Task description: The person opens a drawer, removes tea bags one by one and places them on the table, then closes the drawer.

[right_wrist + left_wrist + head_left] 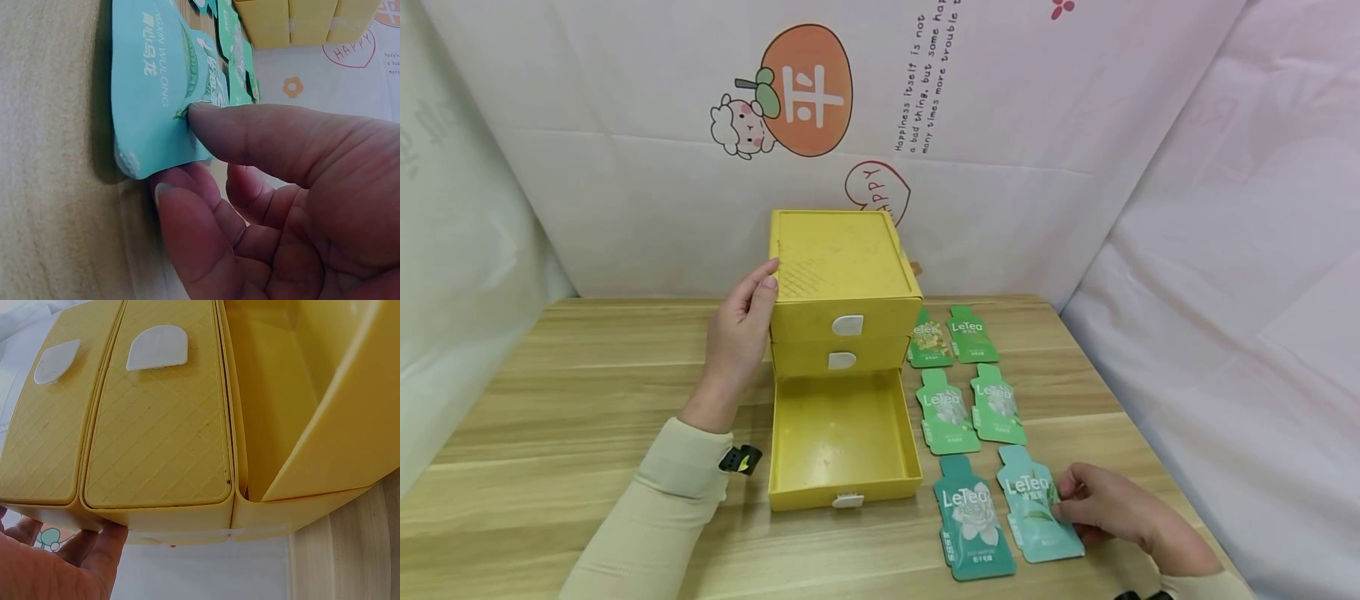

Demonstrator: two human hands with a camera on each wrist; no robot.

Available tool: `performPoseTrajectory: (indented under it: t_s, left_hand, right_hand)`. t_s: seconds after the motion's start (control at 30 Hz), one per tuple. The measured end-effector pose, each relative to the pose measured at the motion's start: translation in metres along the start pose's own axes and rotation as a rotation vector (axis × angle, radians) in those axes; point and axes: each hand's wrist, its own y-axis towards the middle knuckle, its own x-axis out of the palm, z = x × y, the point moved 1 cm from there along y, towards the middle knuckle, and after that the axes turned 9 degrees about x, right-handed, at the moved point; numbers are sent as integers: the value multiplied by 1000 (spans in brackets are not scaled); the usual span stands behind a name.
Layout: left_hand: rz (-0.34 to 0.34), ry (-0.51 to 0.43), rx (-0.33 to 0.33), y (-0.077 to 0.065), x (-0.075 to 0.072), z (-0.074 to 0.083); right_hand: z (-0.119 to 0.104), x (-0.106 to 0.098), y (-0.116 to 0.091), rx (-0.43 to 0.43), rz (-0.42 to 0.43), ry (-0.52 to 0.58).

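A yellow three-drawer storage box (842, 250) stands upright on the table, its bottom drawer (827, 433) pulled out and the two upper ones closed. My left hand (737, 333) rests against the box's left side near the top. In the left wrist view the fingers (106, 553) touch that side wall. At the near right, my right hand (1120, 512) pinches the right edge of a light blue LeTea packet (1047, 533). The right wrist view has the thumb (231, 128) on top of the packet (147, 75) and fingers beneath its edge.
Beside the pinched packet lies a dark teal packet (976, 533). Several green LeTea packets (947, 417) lie in two columns right of the box, one partly hidden behind it. A white printed cloth (647, 200) hangs behind the wooden table (587, 400), with more cloth at both sides.
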Motion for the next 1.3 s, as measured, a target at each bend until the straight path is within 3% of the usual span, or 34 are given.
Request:
performPoseTrajectory:
  t_s: [0.33, 0.57, 0.8, 0.9, 1.1, 1.3]
  left_hand:
    - [-2, 3, 0, 0, 0, 1]
    - [0, 11, -14, 0, -2, 1]
    - [-11, 8, 2, 0, 0, 2]
    - [-9, 4, 5, 0, 0, 1]
    - [-12, 5, 11, 1, 1, 0]
    - [-15, 0, 3, 1, 0, 2]
  right_hand:
    - [-9, -1, 4, 61, 85, -73]
    - [-29, -3, 11, 5, 159, -104]
    - [-68, 3, 35, -71, 362, -439]
    - [-81, 9, 48, -96, 407, -521]
    - [-92, 17, 65, -126, 419, -624]
    - [-94, 18, 70, -137, 385, -629]
